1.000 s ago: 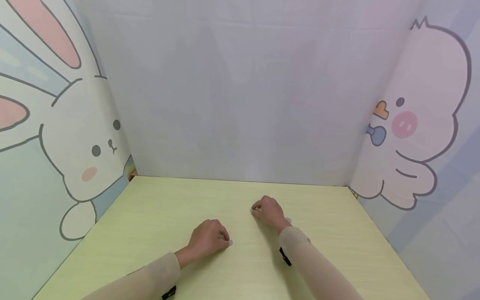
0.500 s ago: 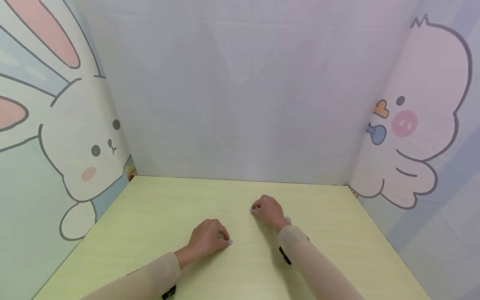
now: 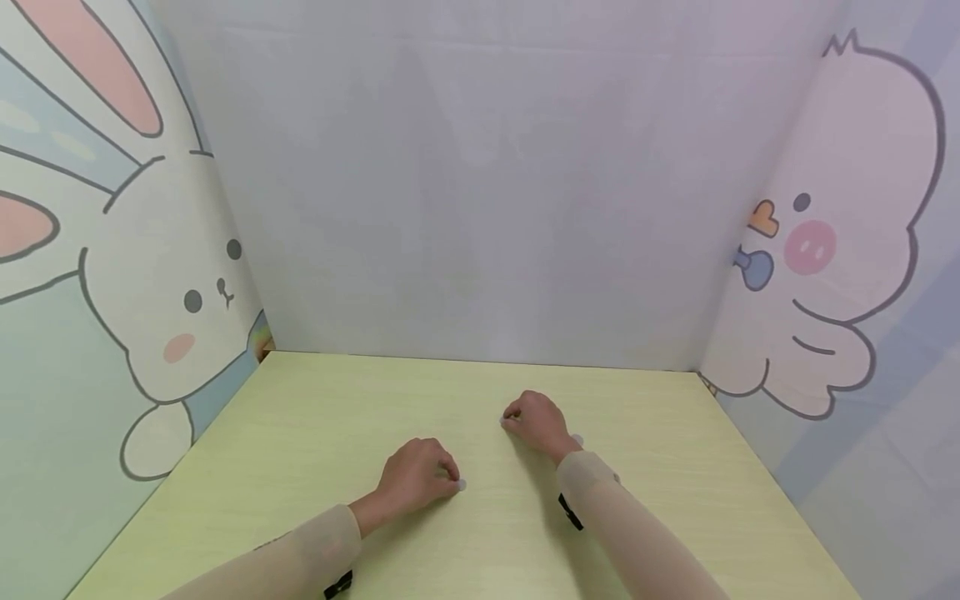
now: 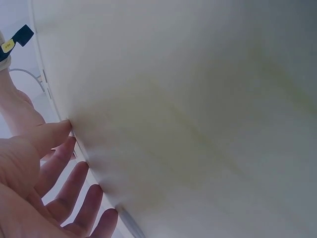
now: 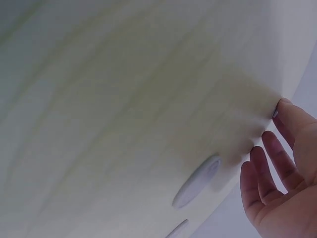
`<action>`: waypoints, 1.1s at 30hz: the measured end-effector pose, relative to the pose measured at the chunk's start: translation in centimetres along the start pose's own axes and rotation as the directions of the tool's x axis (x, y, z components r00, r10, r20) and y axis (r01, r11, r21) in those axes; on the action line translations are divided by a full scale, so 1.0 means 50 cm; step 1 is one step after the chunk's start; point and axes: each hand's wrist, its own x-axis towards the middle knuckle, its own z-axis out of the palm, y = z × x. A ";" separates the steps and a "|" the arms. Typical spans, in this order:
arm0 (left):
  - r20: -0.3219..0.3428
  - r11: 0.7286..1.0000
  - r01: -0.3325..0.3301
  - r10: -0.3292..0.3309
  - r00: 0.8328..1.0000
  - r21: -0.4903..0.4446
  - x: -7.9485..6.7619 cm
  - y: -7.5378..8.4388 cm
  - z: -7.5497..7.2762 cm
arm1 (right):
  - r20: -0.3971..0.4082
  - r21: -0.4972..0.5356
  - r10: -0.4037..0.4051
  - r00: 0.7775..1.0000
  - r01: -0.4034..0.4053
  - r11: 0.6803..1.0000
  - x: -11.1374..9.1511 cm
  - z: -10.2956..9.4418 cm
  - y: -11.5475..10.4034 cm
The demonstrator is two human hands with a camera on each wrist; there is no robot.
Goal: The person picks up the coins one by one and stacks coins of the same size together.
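Note:
In the head view my left hand is low over the pale yellow tabletop, thumb and forefinger pinching a small silver coin at its edge. Farther back and to the right, my right hand pinches another coin between thumb and forefinger; only a sliver of this coin shows in the right wrist view. The other fingers of both hands are bent with tips at the table. A loose coin lies flat beside the right hand, with an embossed mark on its face.
Part of one more coin shows at the lower edge of the right wrist view. A grey flat piece lies past the left little finger. The tabletop ends at a pale cloth backdrop; printed cloth stands on both sides.

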 end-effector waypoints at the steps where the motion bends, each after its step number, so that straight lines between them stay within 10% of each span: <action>1: 0.001 1.000 0.001 -0.001 1.000 0.000 0.001 0.000 -0.001 | -0.002 -0.004 -0.005 1.000 0.005 1.000 0.000 0.000 0.001; 33: 0.008 1.000 -0.003 0.003 1.000 0.008 0.002 -0.004 0.002 | 0.090 0.092 -0.173 0.981 0.165 0.982 -0.046 -0.015 -0.019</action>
